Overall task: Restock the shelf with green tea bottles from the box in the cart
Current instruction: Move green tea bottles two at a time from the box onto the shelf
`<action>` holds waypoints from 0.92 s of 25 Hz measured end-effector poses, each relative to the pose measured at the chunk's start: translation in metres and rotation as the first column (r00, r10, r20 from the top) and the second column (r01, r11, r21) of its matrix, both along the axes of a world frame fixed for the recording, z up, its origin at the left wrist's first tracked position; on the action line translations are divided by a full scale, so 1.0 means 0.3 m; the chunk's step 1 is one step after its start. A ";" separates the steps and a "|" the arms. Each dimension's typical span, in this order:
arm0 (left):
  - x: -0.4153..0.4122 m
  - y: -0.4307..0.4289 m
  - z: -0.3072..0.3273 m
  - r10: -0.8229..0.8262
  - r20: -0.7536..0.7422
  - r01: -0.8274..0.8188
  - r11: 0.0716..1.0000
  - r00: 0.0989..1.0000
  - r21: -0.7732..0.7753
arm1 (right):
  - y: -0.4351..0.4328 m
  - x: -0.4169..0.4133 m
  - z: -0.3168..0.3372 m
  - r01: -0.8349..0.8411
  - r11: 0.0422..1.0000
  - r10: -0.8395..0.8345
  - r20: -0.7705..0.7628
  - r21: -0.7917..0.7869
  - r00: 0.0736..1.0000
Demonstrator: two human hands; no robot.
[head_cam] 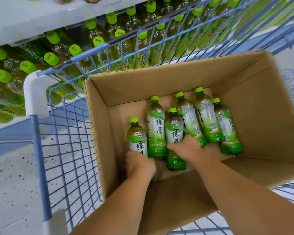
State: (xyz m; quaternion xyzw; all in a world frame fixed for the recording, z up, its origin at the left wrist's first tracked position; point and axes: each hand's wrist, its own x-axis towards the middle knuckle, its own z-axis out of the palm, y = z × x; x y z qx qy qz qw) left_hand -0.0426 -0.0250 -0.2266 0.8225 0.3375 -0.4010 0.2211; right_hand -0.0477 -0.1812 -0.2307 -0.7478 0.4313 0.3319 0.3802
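Head view showed our blue wire cart (46,150) against the white shelf (24,19) of stocked bottles. Inside sat the open brown cardboard box (255,102), holding six green-capped tea bottles (205,116) lying flat, bare floor beside them. Our left hand (140,164) gripped the leftmost bottle (137,136); our right hand (187,147) clasped the third bottle (174,131).

Open box top (98,92); bare floor (left) beside bottles (185,126).

Head cam, steep downward view, close over box (176,85), shelf (24,19) ahead
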 end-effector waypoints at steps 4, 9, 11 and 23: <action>-0.008 -0.005 0.053 0.107 -0.008 -0.107 0.980 0.994 -0.170 | -0.013 -0.029 0.075 0.285 0.940 -0.296 0.035 0.188 0.955; -0.044 -0.022 0.199 0.102 0.006 -0.091 0.915 0.995 -0.393 | -0.011 -0.083 0.214 0.320 0.906 -0.344 0.042 0.275 0.938; -0.038 -0.009 0.252 0.069 0.013 -0.055 0.887 0.998 -0.458 | 0.000 -0.094 0.263 0.352 0.895 -0.388 0.088 0.275 0.918; 0.031 0.143 0.651 0.015 0.357 0.220 0.765 0.934 -0.605 | 0.155 -0.128 0.647 0.350 0.902 -0.430 0.479 0.252 0.765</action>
